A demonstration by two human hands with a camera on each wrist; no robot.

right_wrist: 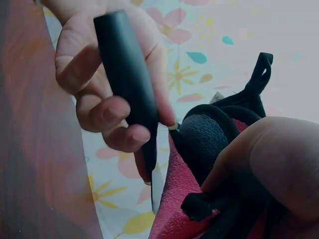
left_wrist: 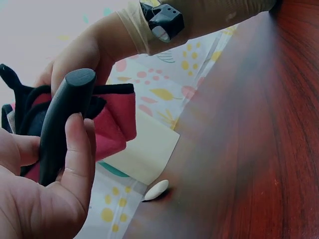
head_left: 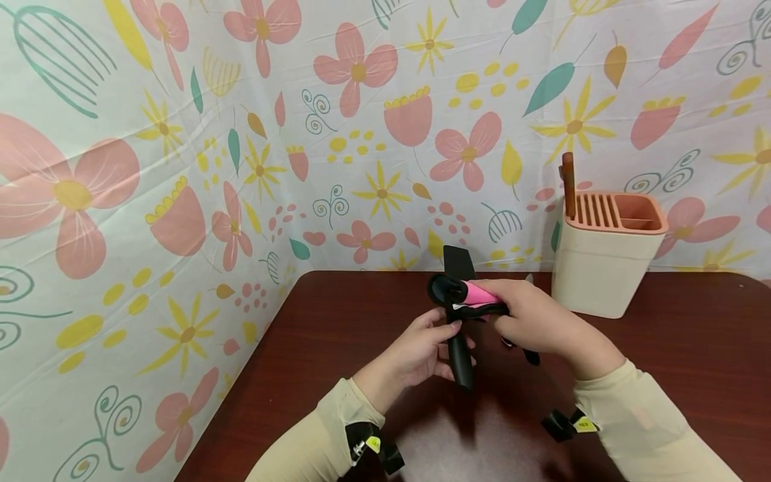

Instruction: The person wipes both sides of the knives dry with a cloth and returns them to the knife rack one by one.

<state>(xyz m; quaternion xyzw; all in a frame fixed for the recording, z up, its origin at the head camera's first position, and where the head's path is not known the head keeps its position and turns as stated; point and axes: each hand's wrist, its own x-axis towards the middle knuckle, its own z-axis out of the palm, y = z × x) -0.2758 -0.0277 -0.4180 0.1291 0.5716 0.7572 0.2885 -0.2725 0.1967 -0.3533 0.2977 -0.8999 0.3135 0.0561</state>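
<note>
My left hand grips the black handle of a knife with a broad dark blade pointing away, toward the wall. My right hand holds a bunched pink cloth with black edging against the knife, just above the left hand. In the right wrist view, the cloth wraps beside the blade and hides most of it; a black hanging loop sticks out. Left fingers and thumb close round the handle.
A cream knife block with an orange slotted top stands at the back right, a brown-handled utensil upright in it. Partly hidden under my right hand, a black-handled item lies on the dark red table. Flower-patterned cloth walls border the table.
</note>
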